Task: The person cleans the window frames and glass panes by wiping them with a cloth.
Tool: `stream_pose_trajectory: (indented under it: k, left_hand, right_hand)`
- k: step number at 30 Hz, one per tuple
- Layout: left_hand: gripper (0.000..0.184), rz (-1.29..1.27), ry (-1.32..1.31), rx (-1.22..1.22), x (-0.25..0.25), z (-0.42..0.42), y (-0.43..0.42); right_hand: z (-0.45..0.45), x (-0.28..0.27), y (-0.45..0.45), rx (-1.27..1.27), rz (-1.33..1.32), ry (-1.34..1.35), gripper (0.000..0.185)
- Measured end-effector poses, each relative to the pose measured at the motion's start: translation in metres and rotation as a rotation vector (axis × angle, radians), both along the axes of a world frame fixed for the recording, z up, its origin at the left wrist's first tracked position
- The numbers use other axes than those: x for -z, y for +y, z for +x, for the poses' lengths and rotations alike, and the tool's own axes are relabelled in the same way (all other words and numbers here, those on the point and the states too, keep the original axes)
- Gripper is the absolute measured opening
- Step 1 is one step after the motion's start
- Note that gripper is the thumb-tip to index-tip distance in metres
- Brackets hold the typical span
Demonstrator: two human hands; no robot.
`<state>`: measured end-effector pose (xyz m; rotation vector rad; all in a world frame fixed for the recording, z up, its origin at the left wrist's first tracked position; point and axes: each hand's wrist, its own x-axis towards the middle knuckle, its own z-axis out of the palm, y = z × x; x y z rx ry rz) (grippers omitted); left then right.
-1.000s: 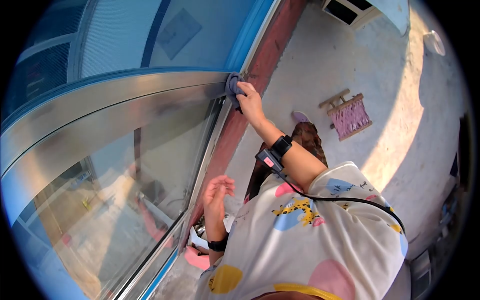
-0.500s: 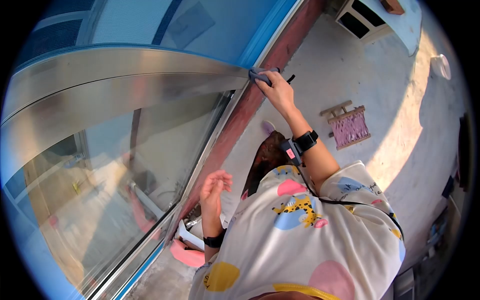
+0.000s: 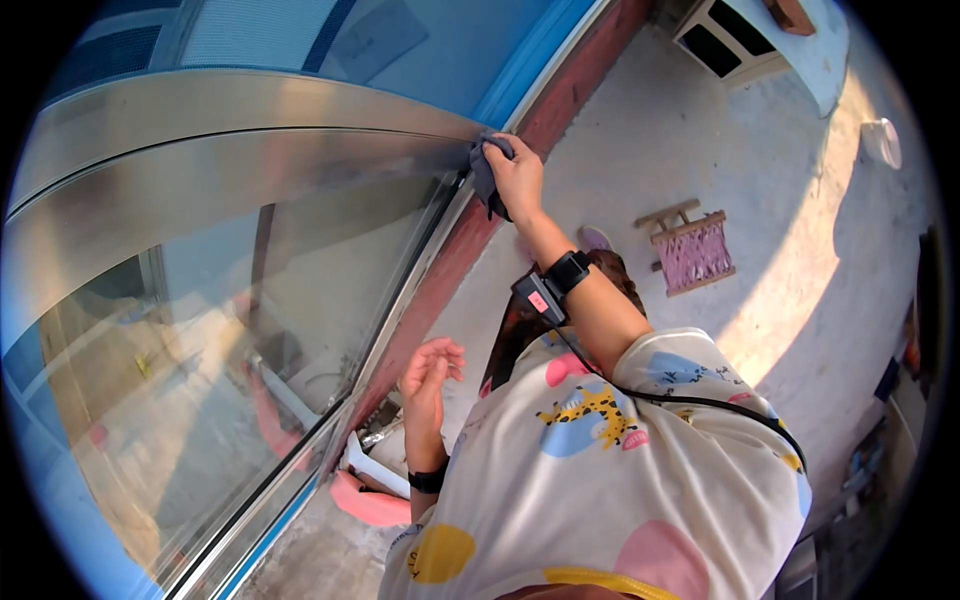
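Observation:
My right hand (image 3: 515, 180) is closed on a dark grey cloth (image 3: 484, 178). It presses the cloth against the edge of a metal-framed window (image 3: 300, 115), where the broad silvery rail meets the upright. My left hand (image 3: 432, 368) hangs in the air in front of the glass pane (image 3: 290, 300), fingers loosely bent and apart, with nothing in it. Beneath it, by the wall's foot, is a pink and white container (image 3: 368, 500) with things inside that I cannot make out.
A red-painted strip (image 3: 450, 245) runs along the wall's base. On the concrete floor stand a small stool with a pink woven seat (image 3: 697, 255), a white tub (image 3: 881, 143) and a cabinet (image 3: 735, 40) with a brown block on top. A cable runs from my right wrist device.
My right hand has slid a little left and down with the cloth, onto the inner side of the frame's corner. My left hand is nearly still. One foot has shifted right.

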<state>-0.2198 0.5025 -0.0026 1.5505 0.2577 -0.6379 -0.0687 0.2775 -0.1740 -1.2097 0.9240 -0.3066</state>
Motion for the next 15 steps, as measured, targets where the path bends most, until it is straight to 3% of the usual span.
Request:
stream_pose_trajectory:
  k: [5, 8, 13, 15]
  left_hand:
    - [0.026, 0.013, 0.024, 0.000, 0.002, -0.004, -0.003]
    - [0.026, 0.014, 0.008, 0.010, 0.000, 0.004, -0.001]
    - [0.026, 0.033, 0.002, -0.021, 0.002, -0.002, 0.005]
    - [0.027, 0.027, 0.002, -0.019, 0.005, 0.000, 0.004]
  right_hand:
    - [-0.005, -0.024, 0.000, -0.027, 0.028, -0.082, 0.028]
    - [0.005, 0.016, -0.001, 0.005, 0.229, -0.020, 0.028]
    - [-0.002, -0.031, -0.006, -0.007, 0.188, -0.133, 0.027]
    - [0.005, -0.004, -0.006, -0.005, 0.242, -0.121, 0.025]
